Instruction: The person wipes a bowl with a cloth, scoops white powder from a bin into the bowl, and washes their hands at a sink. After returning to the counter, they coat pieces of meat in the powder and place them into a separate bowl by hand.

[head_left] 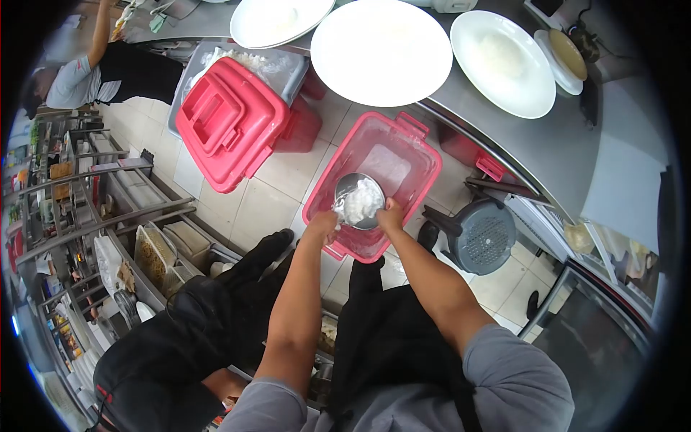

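Both hands' grip, left (329, 225) and right (391, 215), holds the bowl (360, 201) inside the bin's (390, 137) rim; plates (381, 52) line the steel surface (497, 133) at twelve to one o'clock.

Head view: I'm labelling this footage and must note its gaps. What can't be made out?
All in the head view:
- Floor of the metal bowl: hidden by the white contents.
- Exactly what those contents are: too little detail.
- Whatever lies beneath the pink lid: covered by it.
- Far side of the upper-left plate: cut off by the top edge.
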Tool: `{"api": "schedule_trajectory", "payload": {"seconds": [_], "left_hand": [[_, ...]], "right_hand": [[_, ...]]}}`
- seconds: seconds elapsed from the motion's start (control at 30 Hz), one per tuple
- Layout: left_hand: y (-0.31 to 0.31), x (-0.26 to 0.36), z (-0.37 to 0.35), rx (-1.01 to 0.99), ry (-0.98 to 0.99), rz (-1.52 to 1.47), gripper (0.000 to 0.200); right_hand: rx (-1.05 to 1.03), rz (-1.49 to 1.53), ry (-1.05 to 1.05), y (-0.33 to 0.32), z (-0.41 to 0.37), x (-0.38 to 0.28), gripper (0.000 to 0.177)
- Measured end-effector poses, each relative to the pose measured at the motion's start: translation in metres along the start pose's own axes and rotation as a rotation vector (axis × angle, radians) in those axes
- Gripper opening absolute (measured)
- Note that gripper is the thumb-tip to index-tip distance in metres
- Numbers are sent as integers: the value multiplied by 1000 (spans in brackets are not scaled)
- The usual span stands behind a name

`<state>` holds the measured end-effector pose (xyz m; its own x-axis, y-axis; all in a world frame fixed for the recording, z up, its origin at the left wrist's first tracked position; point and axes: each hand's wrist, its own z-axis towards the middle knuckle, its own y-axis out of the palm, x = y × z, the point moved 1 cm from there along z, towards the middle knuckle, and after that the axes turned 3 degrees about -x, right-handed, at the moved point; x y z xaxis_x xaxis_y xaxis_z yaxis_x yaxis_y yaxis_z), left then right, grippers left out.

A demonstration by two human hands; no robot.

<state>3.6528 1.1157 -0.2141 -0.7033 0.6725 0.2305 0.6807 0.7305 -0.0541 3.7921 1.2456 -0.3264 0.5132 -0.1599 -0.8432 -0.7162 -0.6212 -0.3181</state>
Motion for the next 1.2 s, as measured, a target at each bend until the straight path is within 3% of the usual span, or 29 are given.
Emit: {"api": "schedule_trajectory", "payload": {"seconds": [0.03,0.13,0.17,0.23,0.33,0.4,0.47,0.5,0.57,0.67,0.8,0.87,0.93,1.0,1.07,1.13,1.2], "left_hand": [[4,4,6,37,-47,97,15],[13,16,2,105,-32,276,14],[15,15,-4,110,-36,276,14],[18,15,-18,159,216,401,20],[16,21,-39,187,237,489,23],[18,25,-58,199,250,475,23],[19,19,-77,206,255,459,23],[16,17,-85,185,253,303,23],[8,10,-98,164,260,136,23],[-19,-21,-112,40,261,-269,24],[-31,-36,-141,-6,230,-480,26],[-37,-48,-111,34,225,-423,30],[-38,-55,-44,122,246,4,21],[-22,-61,57,164,247,396,26],[7,-71,190,157,216,847,38],[39,-39,207,289,24,587,45],[52,-48,260,316,-21,485,45]], "right_hand": [[-9,142,124,2,5,10,18],[17,100,53,0,16,38,16],[-7,292,247,3,16,42,13],[-26,289,263,2,21,56,12],[-56,337,302,11,34,85,10],[-76,388,321,7,35,67,9],[-170,531,490,-18,19,9,9],[-184,523,484,-18,22,7,9],[-353,450,503,-16,37,16,31],[-425,259,369,-14,65,30,34],[-300,391,350,-58,96,-25,39],[-208,-17,32,-84,144,-18,44],[-121,46,-140,-102,170,-37,51],[-133,43,-150,-112,175,-85,54],[-240,119,1,-118,202,-84,53],[-181,114,22,-118,218,-80,53],[-220,251,70,-119,229,-78,49]]}}
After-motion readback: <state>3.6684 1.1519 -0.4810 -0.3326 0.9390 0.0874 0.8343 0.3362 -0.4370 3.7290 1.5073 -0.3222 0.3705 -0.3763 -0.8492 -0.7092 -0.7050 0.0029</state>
